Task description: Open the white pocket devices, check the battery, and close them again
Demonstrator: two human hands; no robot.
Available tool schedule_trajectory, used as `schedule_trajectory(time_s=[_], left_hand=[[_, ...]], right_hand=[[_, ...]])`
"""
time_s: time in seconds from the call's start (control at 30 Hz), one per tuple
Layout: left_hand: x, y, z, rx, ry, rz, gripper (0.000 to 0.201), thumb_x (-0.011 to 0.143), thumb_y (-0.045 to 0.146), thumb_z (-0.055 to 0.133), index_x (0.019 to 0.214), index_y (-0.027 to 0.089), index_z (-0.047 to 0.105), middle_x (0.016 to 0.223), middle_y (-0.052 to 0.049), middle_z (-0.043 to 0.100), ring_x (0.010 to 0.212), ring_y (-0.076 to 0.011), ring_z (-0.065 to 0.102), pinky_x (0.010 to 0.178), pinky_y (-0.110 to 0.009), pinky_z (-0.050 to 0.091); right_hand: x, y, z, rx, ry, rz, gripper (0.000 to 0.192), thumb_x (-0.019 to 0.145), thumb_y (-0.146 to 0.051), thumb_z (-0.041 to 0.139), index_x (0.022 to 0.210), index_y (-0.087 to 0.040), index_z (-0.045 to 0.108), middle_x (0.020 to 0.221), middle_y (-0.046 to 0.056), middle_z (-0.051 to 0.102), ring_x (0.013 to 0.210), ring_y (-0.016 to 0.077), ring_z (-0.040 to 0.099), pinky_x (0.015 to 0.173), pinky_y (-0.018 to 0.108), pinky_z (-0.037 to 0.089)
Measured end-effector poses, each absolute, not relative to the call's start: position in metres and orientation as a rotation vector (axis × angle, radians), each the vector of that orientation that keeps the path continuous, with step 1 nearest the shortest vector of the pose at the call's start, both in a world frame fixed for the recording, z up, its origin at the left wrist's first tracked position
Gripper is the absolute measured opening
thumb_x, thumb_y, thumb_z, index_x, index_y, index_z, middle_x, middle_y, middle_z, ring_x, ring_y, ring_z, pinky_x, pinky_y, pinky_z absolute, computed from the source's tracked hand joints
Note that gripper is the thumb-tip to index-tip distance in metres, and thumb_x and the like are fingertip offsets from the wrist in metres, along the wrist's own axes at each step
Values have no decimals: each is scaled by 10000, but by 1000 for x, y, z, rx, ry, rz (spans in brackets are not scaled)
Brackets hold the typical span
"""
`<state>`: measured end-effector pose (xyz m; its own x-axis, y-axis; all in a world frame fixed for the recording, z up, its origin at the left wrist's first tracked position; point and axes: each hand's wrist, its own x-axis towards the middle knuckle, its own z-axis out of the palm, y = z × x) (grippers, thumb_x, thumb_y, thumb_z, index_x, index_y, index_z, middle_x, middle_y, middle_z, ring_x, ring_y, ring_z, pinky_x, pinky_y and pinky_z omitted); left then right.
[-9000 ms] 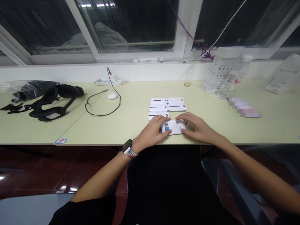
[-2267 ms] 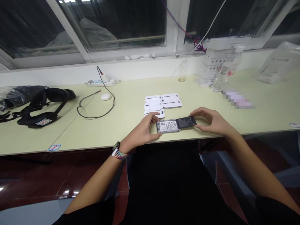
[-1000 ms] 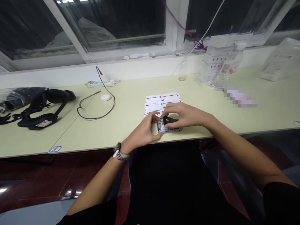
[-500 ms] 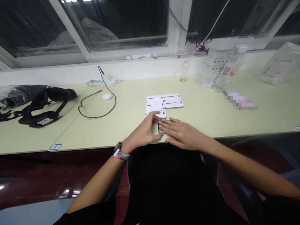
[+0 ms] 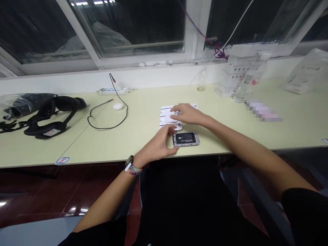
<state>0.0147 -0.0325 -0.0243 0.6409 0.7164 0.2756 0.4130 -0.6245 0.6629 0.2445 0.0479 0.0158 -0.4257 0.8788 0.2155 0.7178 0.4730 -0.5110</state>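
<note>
The open device [image 5: 186, 139] is laid flat on the desk [image 5: 146, 116], close to the near edge, with its bay facing up. Its long axis is stretched from left to right, almost parallel with that edge, its short ends being turned to the two sides. In the bay, a black battery [image 5: 185, 138] is seated with its long axis lined up with the open device; "3000mAh" is printed on it.

The left end of the open device is bracketed by the left hand [image 5: 164, 140]: the thumb is placed at the near corner and the fingers are curled by the far one, in a wide C; how firmly it is gripped cannot be told. A watch [image 5: 129, 162] and a beaded band [image 5: 135, 169] are worn on that wrist.

Beyond the open device, white devices [image 5: 179, 127] are set out on the desk, and a white cover [image 5: 168, 117] is rested on them. The cover is reached by the right hand [image 5: 188, 113], held palm down, with thumb and fingertips parted over it; whether it is gripped cannot be told. The right forearm is slanted past the open device's right end.
</note>
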Motion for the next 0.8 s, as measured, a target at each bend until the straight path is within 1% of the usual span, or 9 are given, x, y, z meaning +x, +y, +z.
schedule_trajectory(time_s=[0.07,0.13,0.23,0.37,0.43,0.5,0.57,0.7,0.8], left_hand=[[16,-33,-22,2317,858,718,583,921,270,779,1421,270,480,1384,-109,595,1266,-315,626,1133,-534,544],[16,-34,-22,2332,839,717,593,917,260,776,1433,270,482,1405,-115,592,1280,-323,628,1144,-543,545],[16,-34,-22,2350,847,711,581,928,267,765,1439,274,489,1407,-113,605,1298,-335,631,1160,-555,539],[16,-34,-23,2347,882,692,570,940,292,764,1439,273,491,1390,-116,612,1285,-340,631,1154,-565,537],[15,-34,-24,2323,885,696,669,938,300,774,1512,283,430,1374,-120,611,1278,-338,629,1158,-571,528],[14,-34,-26,2296,880,701,808,932,293,785,1597,298,325,1369,-123,607,1284,-332,622,1169,-570,515],[14,-34,-28,2272,876,712,852,933,290,791,1602,305,264,1377,-127,597,1294,-322,613,1171,-561,511],[14,-33,-31,2235,842,772,715,934,300,800,1429,310,284,1375,-125,577,1281,-306,611,1129,-544,539],[16,-33,-31,2203,826,790,765,923,293,819,1435,324,251,1335,-117,595,1275,-310,621,1125,-558,542]], right_hand=[[226,65,12,-1287,-2450,344,479,973,-527,745,1298,-180,805,1307,181,774,1180,354,700,985,476,539],[215,72,7,-1184,-2559,228,480,968,-537,760,1289,-183,803,1263,179,771,1172,357,683,995,481,521],[217,71,3,-1085,-2569,224,439,995,-391,725,1393,-207,748,1259,148,780,1153,322,685,938,428,525],[241,64,2,-1026,-2589,227,620,926,-115,625,1536,-220,665,1182,106,815,950,256,716,795,373,513],[254,64,3,-972,-2506,245,678,897,-69,580,1549,-236,659,1160,79,824,925,229,724,824,371,529],[264,67,6,-931,-2318,316,638,879,-84,579,1487,-227,706,1126,61,828,953,220,739,898,385,556],[272,70,11,-922,-2090,448,535,854,-129,624,1367,-191,764,1056,61,825,958,225,745,922,400,579],[287,62,21,-955,-1814,869,330,800,-241,778,1122,-172,800,903,57,797,812,212,719,755,368,588],[294,42,21,-1006,-1827,1108,227,786,-296,858,975,-185,796,841,48,777,763,197,695,683,336,548]])
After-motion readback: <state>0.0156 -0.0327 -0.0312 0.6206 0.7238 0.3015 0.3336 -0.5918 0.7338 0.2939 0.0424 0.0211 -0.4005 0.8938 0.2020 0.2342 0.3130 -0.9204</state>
